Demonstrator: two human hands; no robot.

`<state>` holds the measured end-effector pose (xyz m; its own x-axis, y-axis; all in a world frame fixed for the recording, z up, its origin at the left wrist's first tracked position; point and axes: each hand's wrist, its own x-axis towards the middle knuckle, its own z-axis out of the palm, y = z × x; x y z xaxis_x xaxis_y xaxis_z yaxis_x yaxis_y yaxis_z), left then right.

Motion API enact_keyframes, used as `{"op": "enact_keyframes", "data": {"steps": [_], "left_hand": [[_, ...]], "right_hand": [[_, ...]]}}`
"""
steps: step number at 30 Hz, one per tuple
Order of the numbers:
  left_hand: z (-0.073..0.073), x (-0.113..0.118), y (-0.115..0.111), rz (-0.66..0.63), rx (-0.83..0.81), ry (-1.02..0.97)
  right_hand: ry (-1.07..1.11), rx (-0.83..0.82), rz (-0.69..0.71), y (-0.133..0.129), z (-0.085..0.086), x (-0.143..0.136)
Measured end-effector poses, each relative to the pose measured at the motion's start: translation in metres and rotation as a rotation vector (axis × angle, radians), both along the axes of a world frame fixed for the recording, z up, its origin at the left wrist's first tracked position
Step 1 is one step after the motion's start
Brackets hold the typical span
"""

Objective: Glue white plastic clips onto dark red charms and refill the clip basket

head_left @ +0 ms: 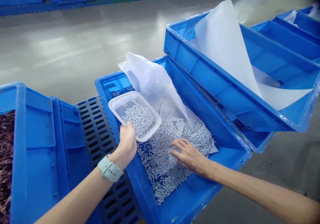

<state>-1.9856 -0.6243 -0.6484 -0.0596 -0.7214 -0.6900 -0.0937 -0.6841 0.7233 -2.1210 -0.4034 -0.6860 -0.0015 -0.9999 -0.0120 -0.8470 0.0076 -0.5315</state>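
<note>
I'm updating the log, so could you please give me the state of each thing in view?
White basket: partly filled, held tilted by left hand.
Middle crate: open, small white pieces inside.
Liner sheet: folded back, right hand on it.
Upper crate: open, tilted, sheet lifted.

Head camera looks forward and down, close over the blue crate (232, 157).

White mesh basket (135, 115) — tilted; holding small white parts (140, 118).

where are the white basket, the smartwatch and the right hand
white basket (150, 135), head view, near rim
smartwatch (110, 169), head view, face on the left wrist
right hand (188, 155), head view, back of the hand
</note>
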Motion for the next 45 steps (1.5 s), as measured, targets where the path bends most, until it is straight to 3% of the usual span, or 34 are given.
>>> {"op": "enact_keyframes", "data": {"steps": [4, 8, 11, 14, 19, 21, 25, 28, 30, 33, 36, 39, 42, 45], "left_hand": [[-0.001, 0.004, 0.002, -0.023, -0.009, 0.060], [0.010, 0.010, 0.005, -0.063, 0.013, 0.115], [0.020, 0.013, 0.007, -0.093, 0.026, 0.140], [0.027, 0.015, 0.006, -0.096, 0.005, 0.152], [0.042, 0.012, -0.002, -0.089, -0.049, 0.198], [0.048, 0.011, -0.005, -0.088, -0.071, 0.205], [0.050, 0.011, 0.001, -0.093, -0.035, 0.201], [0.044, 0.013, 0.010, -0.081, -0.001, 0.193], [0.040, 0.013, 0.014, -0.071, 0.008, 0.188], [0.036, 0.014, 0.017, -0.069, 0.028, 0.185], [0.035, 0.015, 0.019, -0.083, 0.035, 0.193], [0.032, 0.017, 0.019, -0.106, 0.044, 0.193], [0.026, 0.020, 0.020, -0.136, 0.054, 0.187], [0.019, 0.022, 0.021, -0.153, 0.055, 0.158]], "right_hand": [[-0.127, -0.045, -0.197, -0.012, -0.019, -0.012], [-0.177, -0.124, -0.456, -0.029, -0.008, -0.050], [-0.174, -0.175, -0.538, -0.036, 0.006, -0.073], [-0.203, -0.153, -0.395, -0.027, 0.019, -0.067], [-0.239, 0.049, 0.250, 0.010, 0.039, -0.027], [-0.150, 0.042, 0.312, 0.003, 0.035, -0.026], [-0.006, -0.075, 0.065, -0.059, -0.009, -0.051], [0.036, -0.093, 0.099, -0.099, -0.050, -0.066], [0.048, -0.089, 0.147, -0.108, -0.070, -0.067], [0.047, -0.066, 0.193, -0.102, -0.085, -0.060], [0.032, -0.036, 0.165, -0.097, -0.087, -0.054], [0.028, -0.011, -0.004, -0.107, -0.080, -0.057], [0.023, 0.023, -0.195, -0.128, -0.066, -0.073], [0.035, 0.041, -0.344, -0.147, -0.040, -0.094]]}}
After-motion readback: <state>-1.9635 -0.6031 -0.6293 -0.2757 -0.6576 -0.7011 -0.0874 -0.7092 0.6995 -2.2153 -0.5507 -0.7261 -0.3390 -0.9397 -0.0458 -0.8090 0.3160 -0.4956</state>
